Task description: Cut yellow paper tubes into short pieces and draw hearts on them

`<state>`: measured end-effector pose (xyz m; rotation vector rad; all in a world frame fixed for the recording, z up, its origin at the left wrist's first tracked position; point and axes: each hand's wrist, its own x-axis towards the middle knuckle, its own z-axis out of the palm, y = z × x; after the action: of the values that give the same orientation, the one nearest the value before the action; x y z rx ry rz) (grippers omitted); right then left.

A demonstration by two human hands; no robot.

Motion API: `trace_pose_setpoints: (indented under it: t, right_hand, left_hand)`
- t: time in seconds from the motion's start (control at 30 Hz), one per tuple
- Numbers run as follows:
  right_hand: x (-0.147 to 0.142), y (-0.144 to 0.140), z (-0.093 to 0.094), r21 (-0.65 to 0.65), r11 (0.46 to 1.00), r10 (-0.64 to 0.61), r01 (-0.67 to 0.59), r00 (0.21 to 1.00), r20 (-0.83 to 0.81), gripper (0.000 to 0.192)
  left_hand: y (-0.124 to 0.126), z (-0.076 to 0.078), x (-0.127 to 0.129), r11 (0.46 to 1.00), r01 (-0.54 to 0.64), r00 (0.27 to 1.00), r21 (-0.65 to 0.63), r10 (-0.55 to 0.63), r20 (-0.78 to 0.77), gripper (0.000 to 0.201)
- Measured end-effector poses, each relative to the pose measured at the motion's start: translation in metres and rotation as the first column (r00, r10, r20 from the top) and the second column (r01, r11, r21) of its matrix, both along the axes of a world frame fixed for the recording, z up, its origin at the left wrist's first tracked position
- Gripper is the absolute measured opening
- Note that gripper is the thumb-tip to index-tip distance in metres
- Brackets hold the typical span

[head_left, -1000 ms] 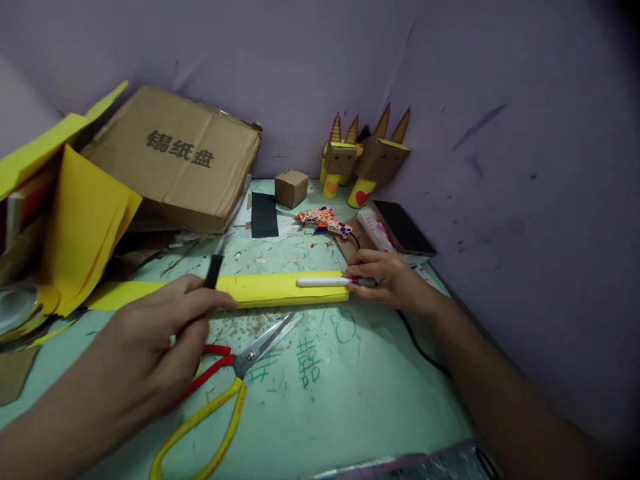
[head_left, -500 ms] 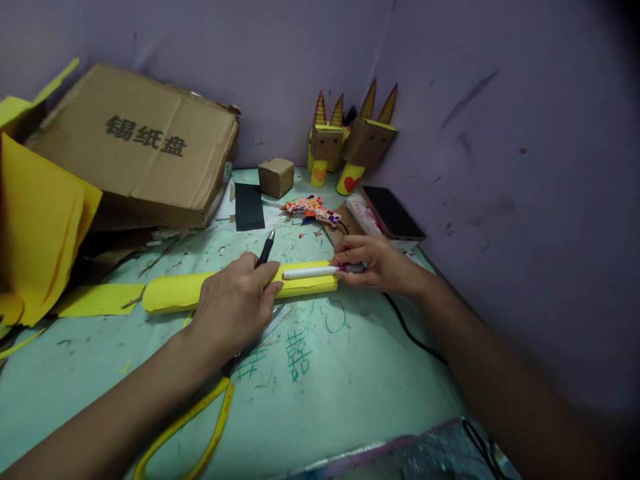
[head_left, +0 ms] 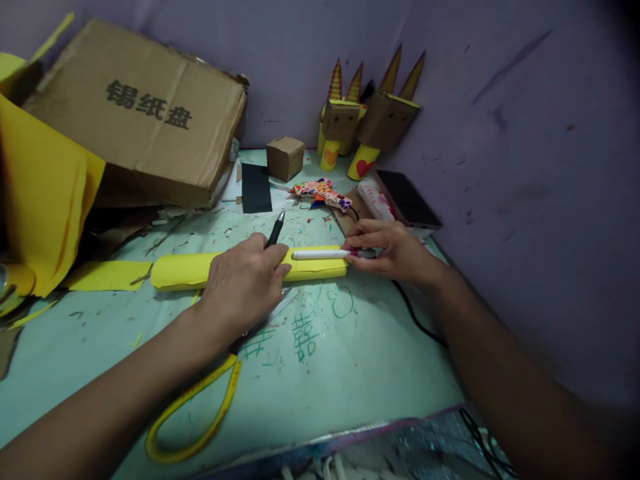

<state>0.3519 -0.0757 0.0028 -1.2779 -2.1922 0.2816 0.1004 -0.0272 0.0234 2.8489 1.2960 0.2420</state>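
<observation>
A rolled yellow paper tube [head_left: 185,270] lies across the pale green table [head_left: 325,373]. My left hand [head_left: 245,287] presses down on its middle and holds a black pen [head_left: 275,231] that points up and away. My right hand [head_left: 387,248] is at the tube's right end, fingers closed on a white marker [head_left: 320,254] that lies along the top of the roll. Scissors with yellow handles [head_left: 200,407] lie under my left wrist, blades mostly hidden.
A brown cardboard box [head_left: 135,120] and yellow paper sheets [head_left: 40,193] fill the left. Two cardboard figures [head_left: 370,120], a small cardboard cube [head_left: 285,157], a black card [head_left: 255,188], a patterned glue gun [head_left: 323,193] and a dark phone [head_left: 407,200] sit at the back by the purple wall.
My left hand slid right along the paper, which went from a flat folded strip to a rounded roll. The right hand and marker stayed put. The camera tilted down slightly.
</observation>
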Motion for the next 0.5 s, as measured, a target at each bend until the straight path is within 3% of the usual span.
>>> trace_pose_setpoints:
  t: [0.2,0.37,0.43,0.5]
  right_hand:
    - [0.000,0.000,-0.001,0.002,1.000,0.010,-0.010,1.000,0.000,0.012]
    - [-0.002,-0.001,0.000,0.014,1.000,0.013,-0.012,1.000,-0.013,0.011]
    - [-0.002,-0.001,0.000,0.018,1.000,0.019,-0.019,1.000,-0.015,0.011]
    - [-0.002,0.000,0.000,0.022,1.000,0.022,-0.022,1.000,-0.016,0.011]
  left_hand:
    - [0.000,0.003,0.000,0.999,-0.004,0.999,-0.040,0.005,0.040,0.029]
    - [0.004,0.025,-0.017,0.971,0.009,0.934,-0.239,0.078,0.350,0.033]
    - [0.007,0.036,-0.031,0.905,0.029,0.862,-0.424,0.192,0.469,0.031]
    - [0.010,0.041,-0.046,0.768,0.109,0.784,-0.630,0.323,0.530,0.033]
